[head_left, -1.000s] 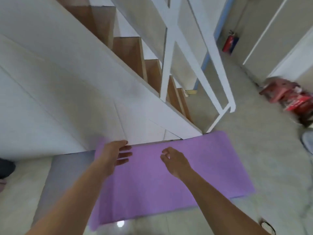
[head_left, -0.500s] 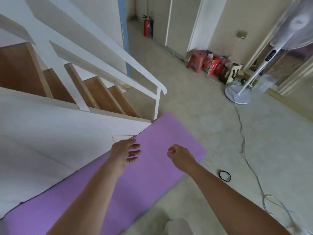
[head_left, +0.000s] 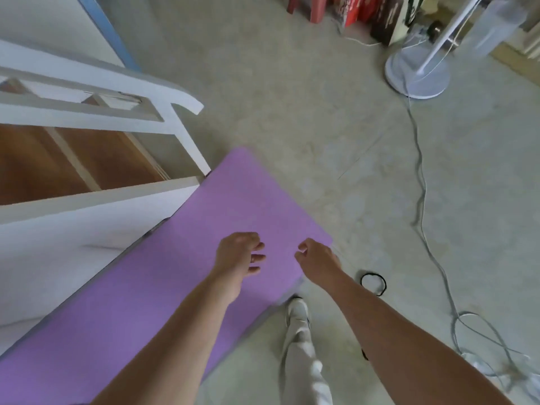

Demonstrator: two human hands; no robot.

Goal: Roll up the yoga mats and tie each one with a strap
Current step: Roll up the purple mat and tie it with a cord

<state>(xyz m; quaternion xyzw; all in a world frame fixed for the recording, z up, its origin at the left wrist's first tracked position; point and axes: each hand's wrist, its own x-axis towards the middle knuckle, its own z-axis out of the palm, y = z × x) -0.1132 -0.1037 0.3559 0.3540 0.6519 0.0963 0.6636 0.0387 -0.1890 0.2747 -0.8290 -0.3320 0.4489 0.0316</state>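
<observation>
A purple yoga mat (head_left: 239, 200) lies flat and unrolled on the floor along the white staircase side. Its far short end lies just ahead of my hands. My left hand (head_left: 238, 255) hovers above the mat with loosely curled fingers and holds nothing. My right hand (head_left: 317, 261) hovers above the mat's right edge, fingers loosely curled, empty as well. A black loop strap (head_left: 374, 283) lies on the floor just right of my right wrist. A second black strap shows partly behind my right forearm (head_left: 363, 353).
The white stair rail (head_left: 163, 112) and wooden steps (head_left: 73, 159) stand left of the mat. A standing fan base (head_left: 418, 74) is at the far right, its grey cable (head_left: 423, 206) running down the floor. Red boxes (head_left: 356, 10) sit at the back. My shoe (head_left: 298, 309) stands beside the mat.
The view has swung right and down along the mat toward its far end. Both hands stay over the mat, holding nothing. The strap and fan came into view.
</observation>
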